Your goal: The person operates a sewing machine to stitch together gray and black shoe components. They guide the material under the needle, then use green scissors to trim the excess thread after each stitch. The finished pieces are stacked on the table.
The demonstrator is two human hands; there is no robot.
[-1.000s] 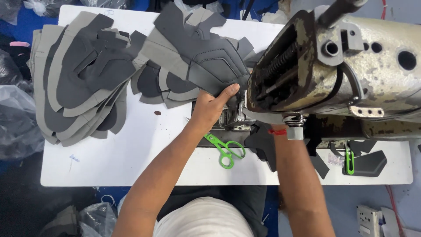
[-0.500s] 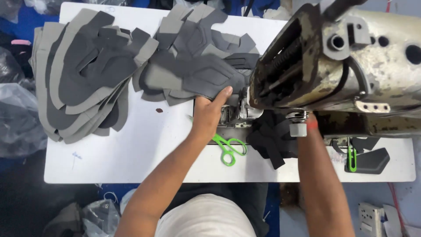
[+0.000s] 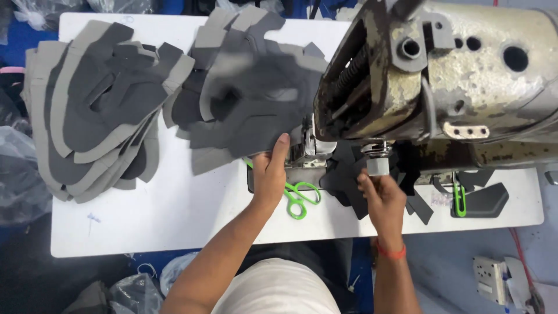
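Observation:
My left hand (image 3: 271, 170) presses on the near edge of a large grey shoe-upper piece (image 3: 256, 110) that lies beside the needle area of a worn sewing machine (image 3: 442, 75). My right hand (image 3: 381, 200) pinches dark fabric pieces (image 3: 346, 180) under the machine head, just below a small grey cylinder (image 3: 376, 166). Green-handled scissors (image 3: 299, 197) lie on the white table (image 3: 174, 215) between my two hands.
A thick stack of grey cut pieces (image 3: 96, 110) fills the table's left part. A dark cut piece with a green clip (image 3: 479, 200) lies at the right. Plastic bags (image 3: 17, 174) sit off the left edge. A white socket box (image 3: 494, 279) is on the floor.
The grey piece has swung left and away from the machine with my left hand on it. My right hand has come up under the machine head onto the dark pieces.

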